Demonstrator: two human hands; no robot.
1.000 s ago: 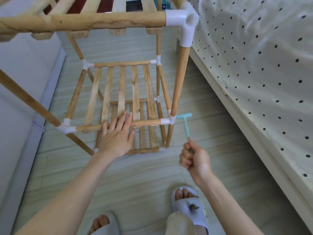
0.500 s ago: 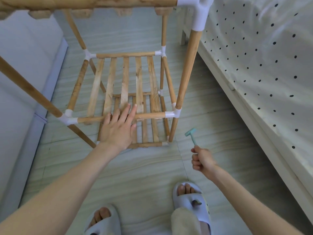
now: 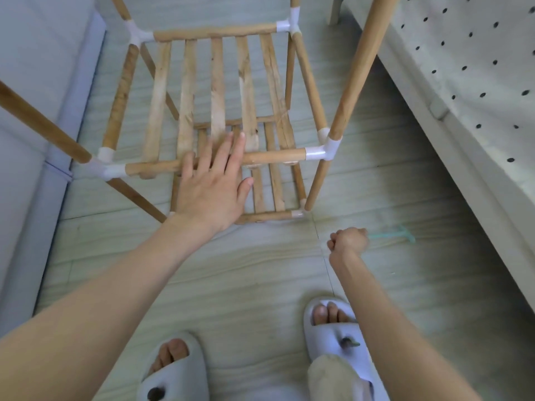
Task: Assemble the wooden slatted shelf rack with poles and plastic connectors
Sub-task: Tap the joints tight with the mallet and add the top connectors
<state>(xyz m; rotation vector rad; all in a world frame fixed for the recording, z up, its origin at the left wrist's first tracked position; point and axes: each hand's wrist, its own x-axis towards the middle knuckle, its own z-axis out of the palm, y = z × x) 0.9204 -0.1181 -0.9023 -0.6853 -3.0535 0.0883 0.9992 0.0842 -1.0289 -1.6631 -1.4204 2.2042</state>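
Observation:
The wooden rack stands on the floor in front of me, seen from above. Its middle slatted shelf (image 3: 217,82) is framed by round poles joined with white plastic connectors (image 3: 324,150). My left hand (image 3: 212,180) lies flat with straight fingers on the shelf's front pole (image 3: 272,157). A lower slatted shelf (image 3: 272,195) shows beneath it. My right hand (image 3: 348,241) is a fist low to the right of the rack and grips the handle of a small teal T-shaped mallet (image 3: 401,234), which is blurred and points right over the floor.
A bed with a dotted sheet (image 3: 469,68) and pale frame runs along the right. A grey wall and skirting (image 3: 43,183) close the left. My slippered feet (image 3: 333,322) stand on the tiled floor just behind the rack.
My right hand swung the teal mallet down and to the right, away from the rack's front corner. The view tipped downward, so the top shelf left the frame. My left hand stayed on the pole.

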